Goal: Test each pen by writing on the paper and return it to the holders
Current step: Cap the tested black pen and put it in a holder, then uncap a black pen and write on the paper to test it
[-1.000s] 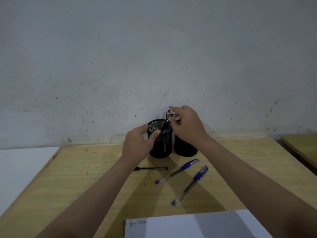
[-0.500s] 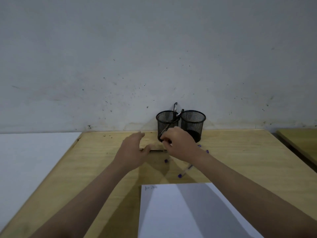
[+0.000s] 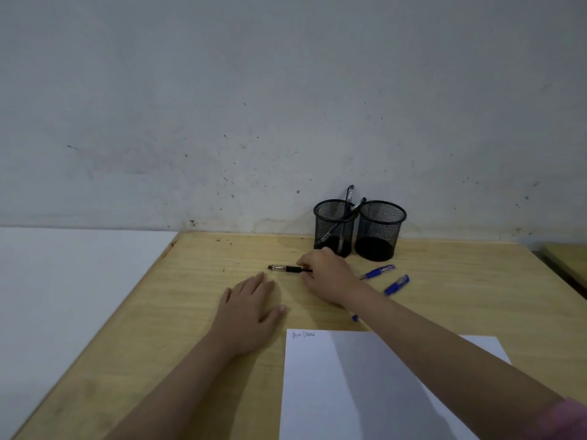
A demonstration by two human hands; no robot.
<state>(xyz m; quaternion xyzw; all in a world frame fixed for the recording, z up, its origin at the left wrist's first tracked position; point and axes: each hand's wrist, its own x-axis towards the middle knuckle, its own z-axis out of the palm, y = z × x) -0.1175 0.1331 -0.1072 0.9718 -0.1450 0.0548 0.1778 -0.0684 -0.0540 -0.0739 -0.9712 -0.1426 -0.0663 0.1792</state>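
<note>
Two black mesh holders stand against the wall: the left holder (image 3: 335, 228) has two pens in it, the right holder (image 3: 380, 230) looks empty. A black pen (image 3: 283, 268) lies on the wooden table in front of them, and my right hand (image 3: 328, 274) pinches its right end. My left hand (image 3: 251, 308) rests flat on the table, fingers straight, just below the pen's left end. Two blue pens (image 3: 378, 272) (image 3: 396, 284) lie to the right of my right hand. A white paper (image 3: 320, 385) with a small scribble at its top left lies near me.
The wooden table (image 3: 178, 300) ends at the wall behind the holders. A white surface (image 3: 63, 281) adjoins its left edge. Another wooden tabletop (image 3: 568, 258) shows at the far right, across a gap.
My right hand came down from the left holder to the black pen on the table. My left hand left the holder and lay flat on the table. The view tilted down and shifted.
</note>
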